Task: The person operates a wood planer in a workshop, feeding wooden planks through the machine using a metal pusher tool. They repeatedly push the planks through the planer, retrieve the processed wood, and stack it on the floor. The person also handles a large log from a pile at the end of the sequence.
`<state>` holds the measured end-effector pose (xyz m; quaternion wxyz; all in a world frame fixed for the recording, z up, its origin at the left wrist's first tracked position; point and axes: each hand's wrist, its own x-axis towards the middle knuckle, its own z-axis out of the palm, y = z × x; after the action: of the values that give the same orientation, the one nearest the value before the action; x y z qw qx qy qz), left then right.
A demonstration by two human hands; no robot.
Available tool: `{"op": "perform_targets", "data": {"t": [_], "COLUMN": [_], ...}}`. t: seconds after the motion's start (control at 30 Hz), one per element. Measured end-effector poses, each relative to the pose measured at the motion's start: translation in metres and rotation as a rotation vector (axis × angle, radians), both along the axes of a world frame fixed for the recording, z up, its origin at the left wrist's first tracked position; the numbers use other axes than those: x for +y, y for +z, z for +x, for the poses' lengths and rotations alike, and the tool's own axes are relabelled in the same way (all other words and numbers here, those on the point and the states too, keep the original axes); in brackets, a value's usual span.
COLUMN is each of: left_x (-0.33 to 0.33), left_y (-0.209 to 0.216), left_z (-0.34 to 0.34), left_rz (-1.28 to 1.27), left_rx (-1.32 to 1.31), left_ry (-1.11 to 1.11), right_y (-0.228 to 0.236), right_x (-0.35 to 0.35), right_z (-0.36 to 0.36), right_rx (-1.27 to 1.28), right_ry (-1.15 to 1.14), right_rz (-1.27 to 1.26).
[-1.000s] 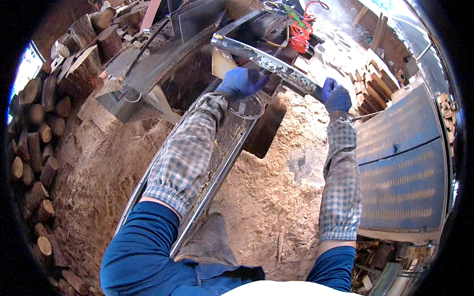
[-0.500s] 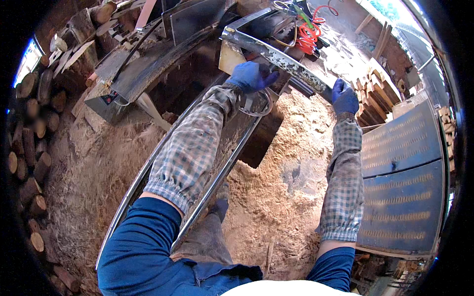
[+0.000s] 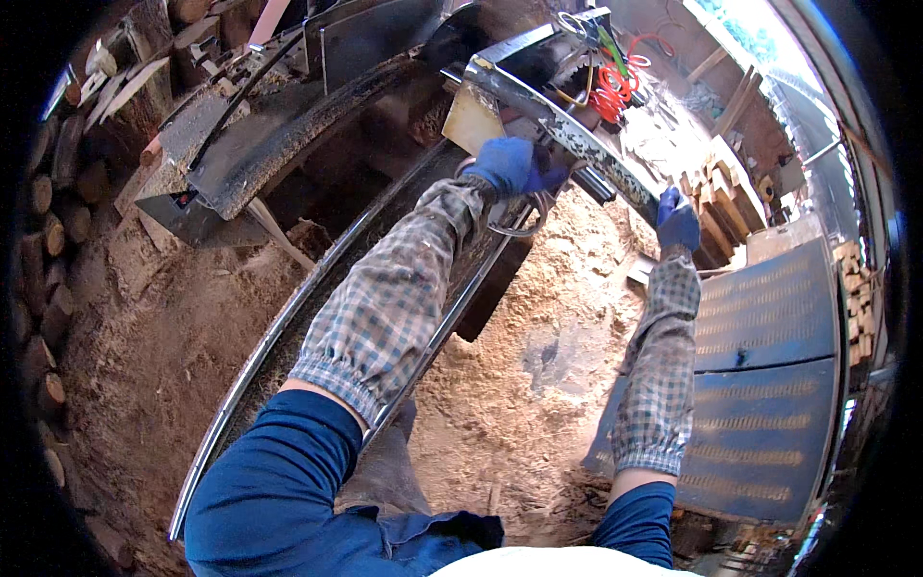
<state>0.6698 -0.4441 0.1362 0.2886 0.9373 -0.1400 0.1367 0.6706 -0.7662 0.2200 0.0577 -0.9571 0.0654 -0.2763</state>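
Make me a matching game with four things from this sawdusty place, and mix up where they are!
Things:
1. coiled red hose
2. person's right hand in a blue glove
3. round-ended brown logs
4. broad blue metal panels

Places:
A. piled along the picture's left edge
B. near the top, right of centre
C. lower right of the picture
D. at the near end of the chipped metal bar

Right pairs: 1-B, 2-D, 3-A, 4-C.

You stand in a woodworking workshop. Well to the left of the frame (image 3: 601, 154), logs (image 3: 56, 313) lie piled; right of it, cut timber (image 3: 731, 197) is stacked; and on your side of it, sawdust (image 3: 481, 385) blankets much of the floor (image 3: 550, 358).
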Motion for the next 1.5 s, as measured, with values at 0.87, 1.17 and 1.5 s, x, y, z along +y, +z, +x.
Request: {"op": "perform_targets", "data": {"t": [0.87, 1.17, 1.5], "left_x": [0.243, 0.503, 0.561], "left_y": [-0.055, -0.086, -0.018], "left_z": [-0.132, -0.146, -0.148], "left_rz": [-0.232, 0.122, 0.046], "left_rx": [-0.464, 0.231, 0.131], "left_ry": [0.303, 1.152, 1.020], "right_y": [-0.011, 0.034, 0.026], "right_x": [0.040, 0.010, 0.094], "right_z": [-0.146, -0.185, -0.258], "right_rx": [0.125, 0.989, 1.052], "right_ry": [0.259, 0.282, 0.816], "right_rz": [0.129, 0.990, 0.418]}}
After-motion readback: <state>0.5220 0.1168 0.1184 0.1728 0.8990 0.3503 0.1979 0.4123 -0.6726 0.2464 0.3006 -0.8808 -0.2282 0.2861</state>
